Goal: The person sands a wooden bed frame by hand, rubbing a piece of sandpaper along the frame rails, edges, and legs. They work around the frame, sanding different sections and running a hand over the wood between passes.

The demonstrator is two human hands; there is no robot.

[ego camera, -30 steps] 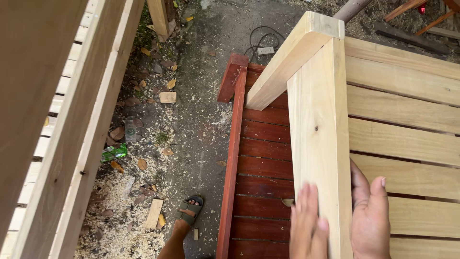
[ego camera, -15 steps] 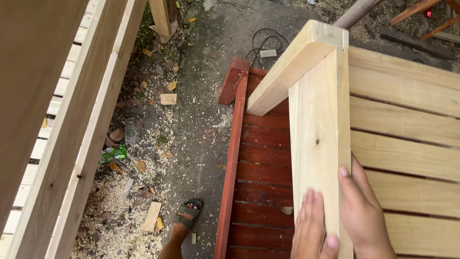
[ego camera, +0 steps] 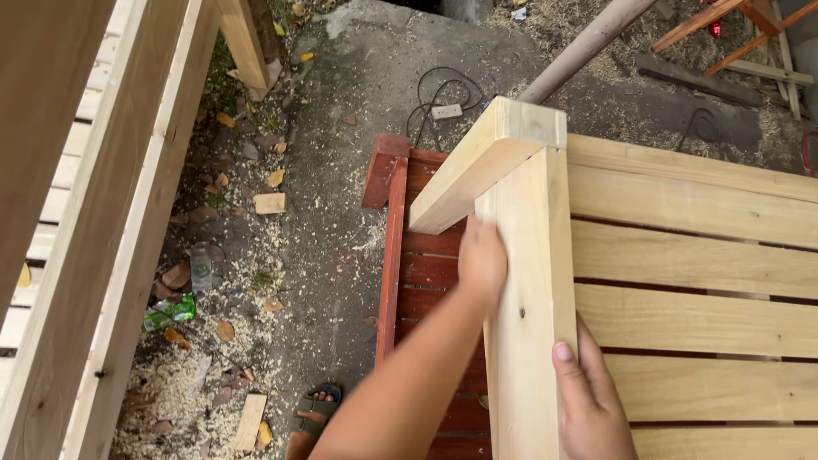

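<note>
Pale slatted wooden frame (ego camera: 699, 255) fills the right of the frame, resting over a red slatted piece (ego camera: 426, 281) at centre. Upright pale post (ego camera: 527, 307) runs from bottom centre up to the cross rail (ego camera: 486, 162), long axis near vertical in the picture. Left hand (ego camera: 482, 260) lies flat on the post's left face, just under the rail, fingers together, gripping nothing. Right hand (ego camera: 592, 400) sits lower on the post's right edge, fingers loosely wrapped against it. Left is nearer the joint.
</note>
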